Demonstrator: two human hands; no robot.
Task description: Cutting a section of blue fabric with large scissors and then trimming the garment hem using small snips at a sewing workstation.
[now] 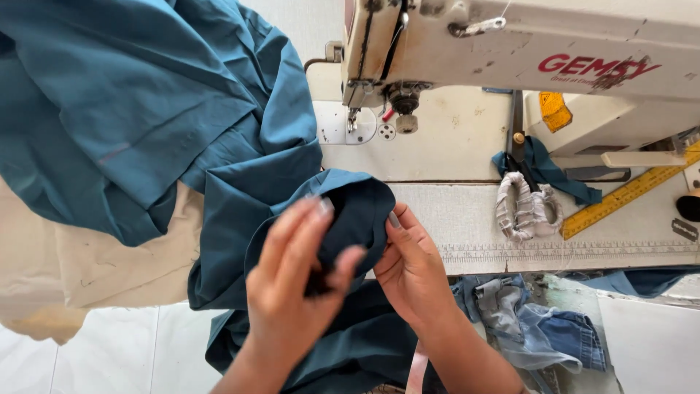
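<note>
Open table strip between machine and scissors

Sewing machine sits at the back of the bench, needle end to the left. Fabric piles left of the machine and runs down to the front edge, where left hand and right hand hold a fold between them. Scissors lie right of the hands, ruler further right. Scrap cloth lies below the bench edge.
</note>
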